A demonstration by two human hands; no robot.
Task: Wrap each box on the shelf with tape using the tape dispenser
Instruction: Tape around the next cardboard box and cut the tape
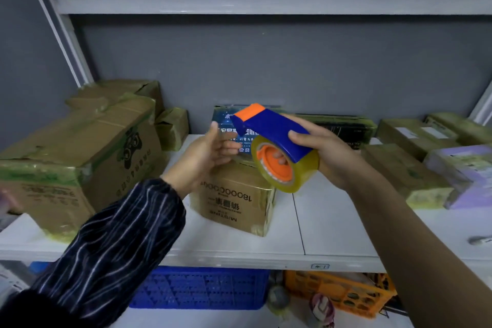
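Observation:
My right hand (327, 152) grips a blue and orange tape dispenser (269, 128) loaded with a yellowish clear tape roll (306, 170), held in the air above the shelf. My left hand (207, 154) is open, fingers stretched toward the dispenser's orange front end, just short of it. Below both hands a small brown cardboard box (234, 200) with printed text stands on the white shelf (332, 224). Behind it sits a dark blue printed box (226, 117), partly hidden by the dispenser.
A large tape-covered carton (80, 157) fills the shelf's left side, with smaller boxes (173, 128) behind it. Several wrapped boxes (404, 170) and a lilac one (466, 168) lie at the right. Blue (202, 287) and orange (340, 293) crates sit below.

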